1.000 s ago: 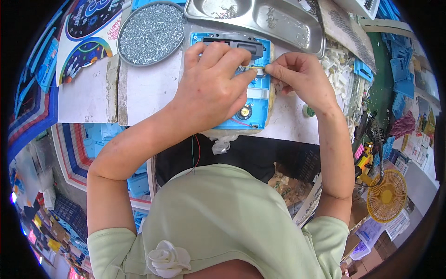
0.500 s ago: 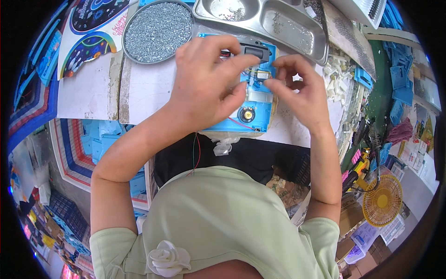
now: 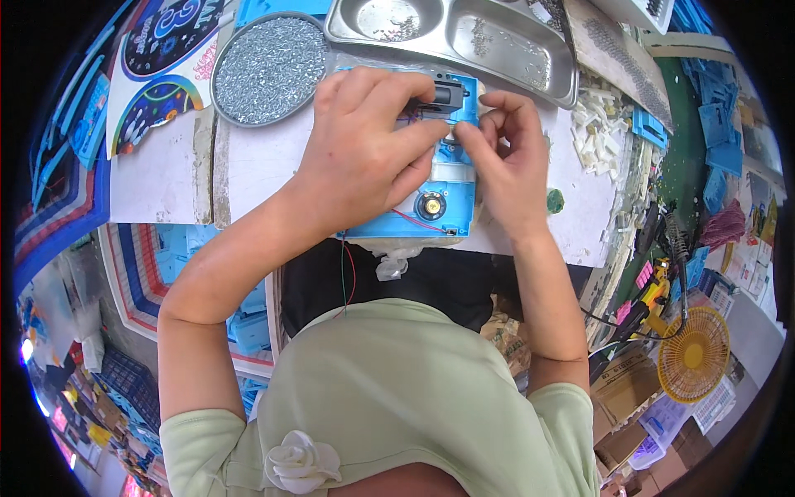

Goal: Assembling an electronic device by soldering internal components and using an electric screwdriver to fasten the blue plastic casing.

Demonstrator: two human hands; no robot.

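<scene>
The shallow, blue plastic box [image 3: 458, 199] lies on the flat white table [image 3: 265, 178], its near edge close to the table's front edge. The left hand [image 3: 373, 149] bends over its left side; the right hand [image 3: 505, 157] curls at its right edge. Their fingertips nearly meet; I cannot tell if they pinch anything. White table shows on both sides. A shiny steel tray [image 3: 443, 48] sits just past the box.

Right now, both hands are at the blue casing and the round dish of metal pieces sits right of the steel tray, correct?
One slip: the head view shows the round dish left of the steel tray. The left hand and right hand are at the blue casing.
</scene>
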